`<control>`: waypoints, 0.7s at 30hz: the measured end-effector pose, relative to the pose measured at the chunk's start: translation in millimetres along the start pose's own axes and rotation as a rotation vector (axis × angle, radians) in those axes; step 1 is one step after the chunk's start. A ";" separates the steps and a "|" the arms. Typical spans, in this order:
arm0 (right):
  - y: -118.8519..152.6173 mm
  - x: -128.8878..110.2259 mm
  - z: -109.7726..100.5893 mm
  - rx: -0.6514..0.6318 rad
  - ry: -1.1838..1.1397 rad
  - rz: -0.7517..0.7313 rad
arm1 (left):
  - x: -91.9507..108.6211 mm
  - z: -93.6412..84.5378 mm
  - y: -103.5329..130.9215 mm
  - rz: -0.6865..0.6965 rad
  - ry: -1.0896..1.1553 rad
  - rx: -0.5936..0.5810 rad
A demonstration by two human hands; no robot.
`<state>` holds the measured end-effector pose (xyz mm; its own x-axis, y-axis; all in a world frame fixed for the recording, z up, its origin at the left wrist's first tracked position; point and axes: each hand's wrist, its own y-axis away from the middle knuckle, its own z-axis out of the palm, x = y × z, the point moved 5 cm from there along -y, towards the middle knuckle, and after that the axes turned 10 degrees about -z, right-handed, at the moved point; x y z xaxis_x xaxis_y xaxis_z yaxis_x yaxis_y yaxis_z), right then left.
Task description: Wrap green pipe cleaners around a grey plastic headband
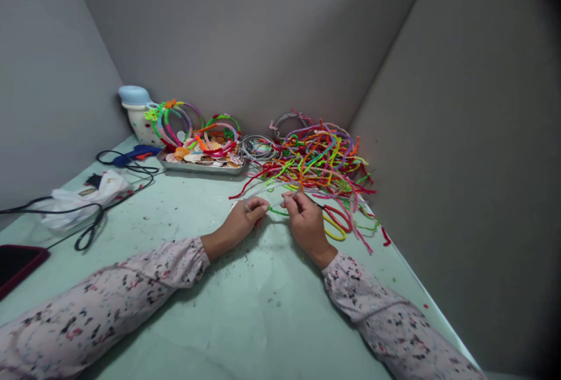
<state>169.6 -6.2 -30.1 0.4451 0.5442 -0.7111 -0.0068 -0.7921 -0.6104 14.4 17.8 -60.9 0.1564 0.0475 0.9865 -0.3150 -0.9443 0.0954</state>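
Observation:
My left hand is closed in a pinch on a thin grey headband, which arcs up and away behind my fingers. A green pipe cleaner spans the gap from my left fingertips to my right hand, which is closed in a pinch around its other end. My fingers hide how the strand meets the headband. Close beside the right hand lie scissors with red and yellow handles, partly covered by it.
Behind my hands is a tangled heap of colourful pipe cleaners. Grey hoops lie beside a metal tray bearing wrapped headbands. At left are a blue-lidded cup, a white plastic bag, black cable and a phone.

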 end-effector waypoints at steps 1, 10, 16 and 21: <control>0.2 -0.3 0.1 -0.004 0.005 0.001 | 0.2 0.2 0.1 -0.002 -0.007 -0.004; 1.0 -3.5 -0.3 -0.020 0.030 -0.034 | -1.1 1.1 -0.2 0.019 -0.068 -0.022; 1.1 -4.2 0.2 -0.037 0.022 -0.027 | -2.6 1.4 -0.7 0.017 -0.056 -0.029; 1.0 -7.0 -0.1 -0.043 0.038 -0.039 | -0.4 3.3 1.9 0.006 -0.054 -0.048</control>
<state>166.5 -10.8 -25.7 0.4784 0.5645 -0.6727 0.0495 -0.7822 -0.6211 16.9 15.0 -61.6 0.2040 0.0227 0.9787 -0.3601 -0.9279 0.0966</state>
